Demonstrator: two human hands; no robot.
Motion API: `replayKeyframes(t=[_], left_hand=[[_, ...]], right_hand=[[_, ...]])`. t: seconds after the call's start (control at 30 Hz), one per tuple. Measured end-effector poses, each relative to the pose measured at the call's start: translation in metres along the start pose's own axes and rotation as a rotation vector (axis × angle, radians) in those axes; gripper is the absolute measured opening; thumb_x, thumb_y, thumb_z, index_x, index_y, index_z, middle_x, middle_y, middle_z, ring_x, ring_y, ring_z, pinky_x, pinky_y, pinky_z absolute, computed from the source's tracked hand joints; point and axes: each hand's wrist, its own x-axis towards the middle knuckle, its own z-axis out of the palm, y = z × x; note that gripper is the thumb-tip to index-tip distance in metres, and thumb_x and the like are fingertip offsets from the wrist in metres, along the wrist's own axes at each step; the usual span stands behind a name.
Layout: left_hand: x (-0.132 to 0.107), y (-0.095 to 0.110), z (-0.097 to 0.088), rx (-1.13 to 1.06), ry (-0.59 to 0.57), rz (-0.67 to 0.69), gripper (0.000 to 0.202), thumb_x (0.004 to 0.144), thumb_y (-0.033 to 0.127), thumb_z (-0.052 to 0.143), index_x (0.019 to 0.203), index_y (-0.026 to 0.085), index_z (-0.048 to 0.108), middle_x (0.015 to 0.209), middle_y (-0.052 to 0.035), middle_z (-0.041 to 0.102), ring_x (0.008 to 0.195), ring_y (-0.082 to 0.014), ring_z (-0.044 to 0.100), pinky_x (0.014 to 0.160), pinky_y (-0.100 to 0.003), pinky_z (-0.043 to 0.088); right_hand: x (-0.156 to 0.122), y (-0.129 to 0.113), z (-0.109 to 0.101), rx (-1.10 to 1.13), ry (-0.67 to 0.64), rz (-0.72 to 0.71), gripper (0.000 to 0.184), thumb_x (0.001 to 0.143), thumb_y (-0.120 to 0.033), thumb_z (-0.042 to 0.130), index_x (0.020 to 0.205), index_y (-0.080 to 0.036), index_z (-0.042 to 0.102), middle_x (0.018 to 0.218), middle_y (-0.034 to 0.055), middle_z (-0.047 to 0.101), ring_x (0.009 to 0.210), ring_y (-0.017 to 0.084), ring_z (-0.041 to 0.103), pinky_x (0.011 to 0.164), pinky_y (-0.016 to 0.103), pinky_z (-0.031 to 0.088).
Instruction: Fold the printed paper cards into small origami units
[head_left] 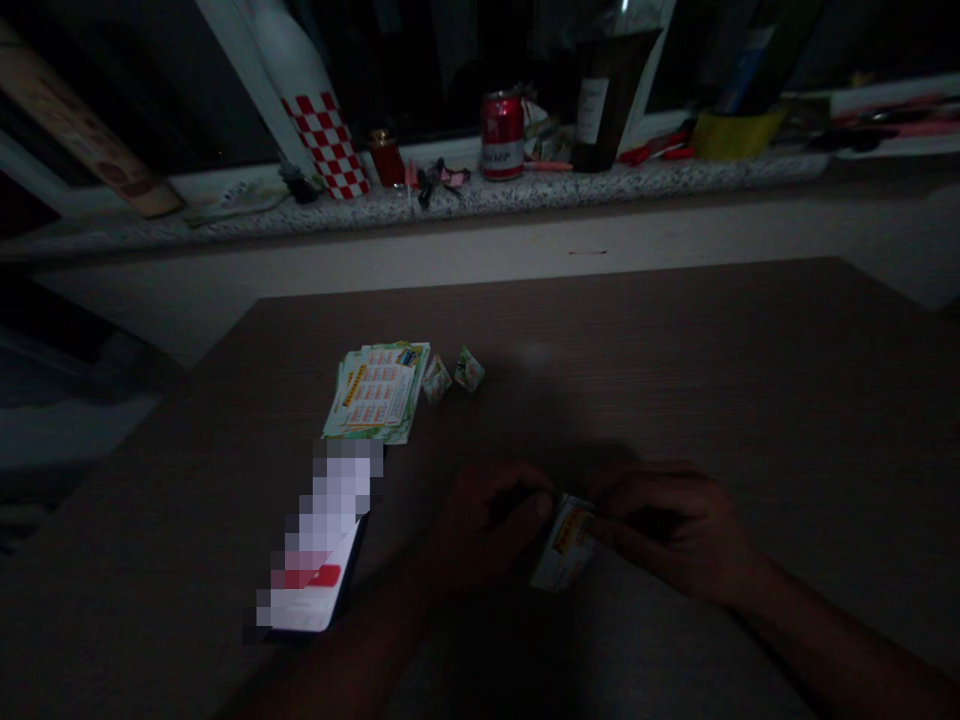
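Between my two hands a small printed paper card [564,560] with a yellow-and-red band is held over the table, its lower part slanting down toward me. My left hand [487,515] pinches its upper left edge with thumb and fingers. On the other side, my right hand [679,525] grips the upper right edge. Up and to the left lies a loose stack of similar cards [379,395], printed with rows of red figures. Beside the stack stand two small folded papers, one folded paper [436,380] close to it and another folded paper [470,370] further right.
A lit phone [319,570], its screen partly blurred, lies left of my left forearm on the dark wooden table [720,370]. Along the granite windowsill [540,195] stand a red can [502,137], a checkered bottle [326,140], a dark bottle [596,115] and a yellow container [735,135].
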Motion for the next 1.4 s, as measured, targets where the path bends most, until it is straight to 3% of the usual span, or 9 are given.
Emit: replayKeyframes(t=[0.17, 0.33, 0.43, 0.53, 0.77, 1.4], left_hand=[[0.0001, 0.0008, 0.0022, 0.009, 0.011, 0.012, 0.021, 0.079, 0.031, 0.067, 0.093, 0.016, 0.068, 0.082, -0.004, 0.065, 0.074, -0.0156, 0.059, 0.067, -0.025, 0.044], [0.004, 0.0007, 0.0054, 0.013, 0.007, 0.081, 0.011, 0.083, 0.026, 0.065, 0.086, 0.018, 0.072, 0.081, -0.0037, 0.068, 0.075, -0.0145, 0.062, 0.069, -0.024, 0.045], [0.0057, 0.0006, 0.0066, -0.007, 0.082, 0.053, 0.008, 0.083, 0.023, 0.066, 0.082, 0.017, 0.073, 0.081, -0.0033, 0.068, 0.075, -0.014, 0.062, 0.069, -0.023, 0.046], [0.0055, 0.0006, 0.0071, -0.032, 0.174, 0.036, 0.008, 0.082, 0.023, 0.068, 0.08, 0.018, 0.073, 0.082, -0.0035, 0.067, 0.075, -0.0141, 0.062, 0.067, -0.023, 0.046], [0.0043, 0.0039, 0.0079, -0.019, 0.238, 0.014, 0.008, 0.081, 0.024, 0.068, 0.079, 0.019, 0.074, 0.086, -0.0043, 0.069, 0.079, -0.0161, 0.062, 0.069, -0.025, 0.047], [0.0046, 0.0025, 0.005, -0.043, 0.213, 0.013, 0.008, 0.081, 0.025, 0.069, 0.08, 0.02, 0.075, 0.085, -0.0043, 0.07, 0.077, -0.0163, 0.063, 0.07, -0.026, 0.048]], right_hand=[[0.0007, 0.0, 0.0015, -0.038, 0.007, 0.003, 0.01, 0.08, -0.01, 0.067, 0.074, -0.018, 0.066, 0.074, 0.0057, 0.071, 0.065, 0.016, 0.068, 0.056, 0.027, 0.055], [0.0016, -0.0012, 0.003, -0.101, 0.031, -0.046, 0.009, 0.079, -0.01, 0.068, 0.076, -0.018, 0.067, 0.072, 0.0056, 0.072, 0.067, 0.017, 0.07, 0.058, 0.027, 0.056], [0.0003, -0.0007, 0.0029, -0.157, 0.118, -0.043, 0.008, 0.077, -0.013, 0.072, 0.08, -0.019, 0.067, 0.074, 0.0053, 0.073, 0.068, 0.018, 0.071, 0.058, 0.026, 0.057], [-0.0006, -0.0002, 0.002, -0.243, 0.204, 0.052, 0.02, 0.074, -0.017, 0.075, 0.092, -0.02, 0.068, 0.081, 0.0048, 0.075, 0.071, 0.019, 0.072, 0.061, 0.027, 0.058], [0.0019, 0.0016, 0.002, -0.109, 0.166, 0.094, 0.018, 0.079, -0.017, 0.07, 0.096, -0.021, 0.072, 0.087, 0.0057, 0.076, 0.076, 0.019, 0.071, 0.066, 0.03, 0.06], [0.0, 0.0027, 0.0026, -0.105, 0.191, 0.079, 0.018, 0.077, -0.014, 0.072, 0.093, -0.023, 0.074, 0.083, 0.0046, 0.076, 0.074, 0.019, 0.072, 0.063, 0.03, 0.06]])
